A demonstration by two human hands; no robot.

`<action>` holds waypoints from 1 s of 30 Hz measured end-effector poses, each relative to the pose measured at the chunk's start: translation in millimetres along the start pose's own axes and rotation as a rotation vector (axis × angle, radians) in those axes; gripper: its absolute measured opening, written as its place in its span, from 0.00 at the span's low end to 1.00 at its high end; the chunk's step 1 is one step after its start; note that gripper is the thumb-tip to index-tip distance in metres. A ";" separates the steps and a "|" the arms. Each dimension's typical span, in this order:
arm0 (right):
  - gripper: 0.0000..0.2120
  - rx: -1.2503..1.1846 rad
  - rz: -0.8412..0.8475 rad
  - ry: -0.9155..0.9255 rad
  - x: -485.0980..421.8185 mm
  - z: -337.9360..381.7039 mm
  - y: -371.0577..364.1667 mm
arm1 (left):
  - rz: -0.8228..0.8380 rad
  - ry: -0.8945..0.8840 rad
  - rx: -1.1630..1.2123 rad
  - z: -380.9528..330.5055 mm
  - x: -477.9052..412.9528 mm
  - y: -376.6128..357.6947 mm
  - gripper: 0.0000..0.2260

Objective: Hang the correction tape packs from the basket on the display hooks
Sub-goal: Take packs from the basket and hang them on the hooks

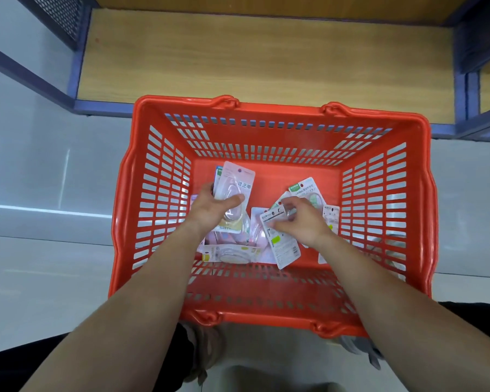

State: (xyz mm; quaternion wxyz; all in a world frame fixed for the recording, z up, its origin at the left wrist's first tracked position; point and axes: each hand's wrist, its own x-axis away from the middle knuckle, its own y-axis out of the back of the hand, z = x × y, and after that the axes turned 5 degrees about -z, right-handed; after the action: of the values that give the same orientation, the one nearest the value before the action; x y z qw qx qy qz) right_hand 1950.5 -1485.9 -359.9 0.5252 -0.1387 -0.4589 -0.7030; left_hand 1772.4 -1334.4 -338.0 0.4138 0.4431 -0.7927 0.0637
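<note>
Correction tape packs: a loose heap of blister cards on the floor of the basket, several overlapping, some face up and some showing their printed backs.
Pink pack (pixel 236 182): lifted at the far left of the heap, tilted, its top edge pointing away from the person.
Left hand (pixel 210 206): fingers and thumb closed around the lower part of the pink pack, with at least one more card held behind it.
White-backed pack (pixel 280 241): lying slanted, back side up, toward the near right of the heap.
Right hand (pixel 301 220): fingers curled, pinching the upper edge of the white-backed pack.
Green-topped pack (pixel 304 189): just beyond the right hand, partly hidden by it.
Basket (pixel 269 111): orange plastic with slatted walls, standing on a pale glossy floor (pixel 40 171).
Shelf (pixel 266 58): wood-look board in a blue frame, low, just beyond the basket.
</note>
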 end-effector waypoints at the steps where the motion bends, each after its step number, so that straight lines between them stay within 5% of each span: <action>1: 0.40 0.057 0.021 0.026 1.6 1.2 -1.7 | -0.001 -0.001 -0.017 0.3 -0.6 -1.8 0.22; 4: 0.50 0.267 0.050 0.097 4.9 6.7 -8.6 | 0.014 0.002 -0.025 0.4 0.6 -8.4 0.20; 7: 0.44 0.306 0.013 0.101 4.6 8.0 -17.3 | 0.021 0.019 -0.035 5.8 -2.3 -10.3 0.21; 11: 0.16 -0.055 -0.053 0.083 -0.4 7.0 -8.8 | -0.002 0.030 0.000 6.6 -5.5 -8.1 0.24; 20: 0.09 -0.843 -0.176 -0.129 -2.8 29.1 24.2 | 0.075 0.048 0.070 -4.0 0.9 -18.1 0.26; 24: 0.10 -0.867 -0.231 -0.122 -2.7 39.9 12.0 | 0.135 0.047 -0.022 -3.8 7.9 -30.8 0.49; 30: 0.10 -0.938 -0.178 -0.209 -2.5 37.0 15.4 | 0.119 0.056 -0.005 -7.8 8.8 -27.8 0.43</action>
State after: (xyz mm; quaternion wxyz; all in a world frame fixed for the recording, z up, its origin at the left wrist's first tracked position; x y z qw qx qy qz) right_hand 1954.2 -1455.4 -334.0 0.2949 -0.3905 -0.1530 -0.8586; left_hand 1795.7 -1353.2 -334.1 0.4326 0.3921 -0.8058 0.0986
